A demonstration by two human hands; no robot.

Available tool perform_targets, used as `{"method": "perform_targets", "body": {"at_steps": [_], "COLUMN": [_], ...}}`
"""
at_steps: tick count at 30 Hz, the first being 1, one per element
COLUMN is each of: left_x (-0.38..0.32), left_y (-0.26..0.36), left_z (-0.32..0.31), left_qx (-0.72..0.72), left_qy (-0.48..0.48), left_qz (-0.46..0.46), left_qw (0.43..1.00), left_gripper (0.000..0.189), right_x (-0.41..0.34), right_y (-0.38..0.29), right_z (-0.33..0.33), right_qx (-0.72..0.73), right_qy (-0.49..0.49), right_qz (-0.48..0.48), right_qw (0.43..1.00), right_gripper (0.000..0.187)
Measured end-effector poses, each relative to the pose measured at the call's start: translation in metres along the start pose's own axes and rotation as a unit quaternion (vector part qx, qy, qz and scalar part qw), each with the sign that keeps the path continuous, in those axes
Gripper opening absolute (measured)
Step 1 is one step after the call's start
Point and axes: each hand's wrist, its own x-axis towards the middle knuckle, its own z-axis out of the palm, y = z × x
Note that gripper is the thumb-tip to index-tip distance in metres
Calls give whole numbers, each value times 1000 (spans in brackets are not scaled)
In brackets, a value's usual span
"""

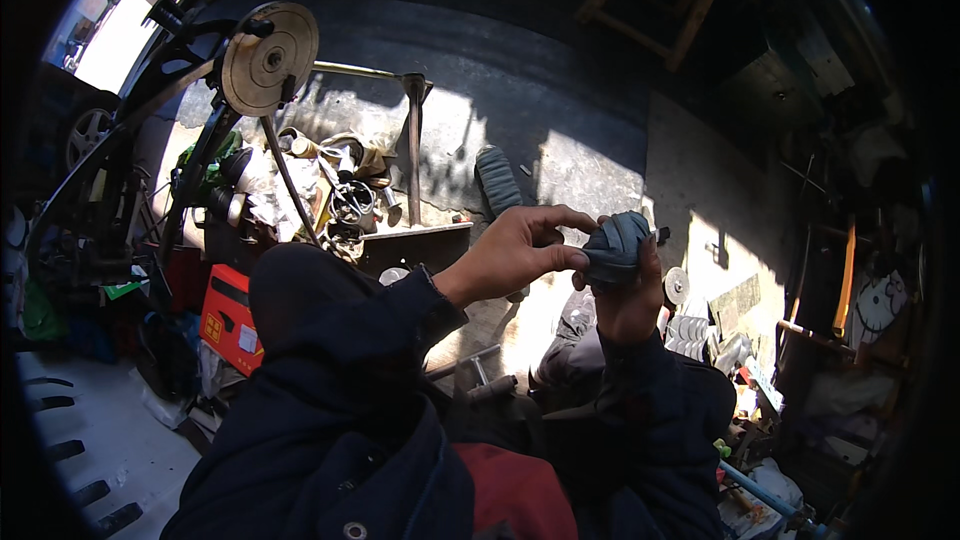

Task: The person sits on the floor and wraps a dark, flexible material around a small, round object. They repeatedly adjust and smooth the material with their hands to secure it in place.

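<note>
A rounded bundle of grey-blue strip [616, 249], wound in overlapping bands, is up in front of me. A short dark end [663, 234] sticks out at its right side. My right hand [631, 307] cups the bundle from below, with its fingers against the sides. From the left, my left hand [517, 246] pinches the bundle's edge between thumb and fingers. Behind my hands, on the floor, lies a long grey-blue roll [499, 178] with a ribbed, wrapped surface. My left hand partly hides that roll.
Left of my hands stands a metal frame with a round disc [270, 58] and a metal post [415, 157]. Beneath it is a heap of bags and parts [300, 187]. A red box [231, 319] sits by my left knee. Half-ring metal pieces [686, 336] lie to the right.
</note>
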Motion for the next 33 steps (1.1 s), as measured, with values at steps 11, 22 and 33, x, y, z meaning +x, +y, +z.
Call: {"method": "perform_targets", "body": {"at_steps": [11, 22, 33], "left_x": [4, 6, 1], "left_y": [-5, -19, -3], "left_z": [3, 2, 9], "left_qx": [29, 4, 83], "left_qy": [17, 65, 4], "left_qz": [18, 62, 15], "left_qw": [999, 996, 996], "left_gripper": [37, 31, 77], "right_x": [-2, -2, -1], "right_y": [3, 4, -3], "right_z": [-3, -2, 5], "right_qx": [134, 100, 125], "right_qy": [-8, -2, 42], "right_qz": [49, 7, 151], "right_qw": [990, 995, 980], "right_gripper": [66, 61, 68]}}
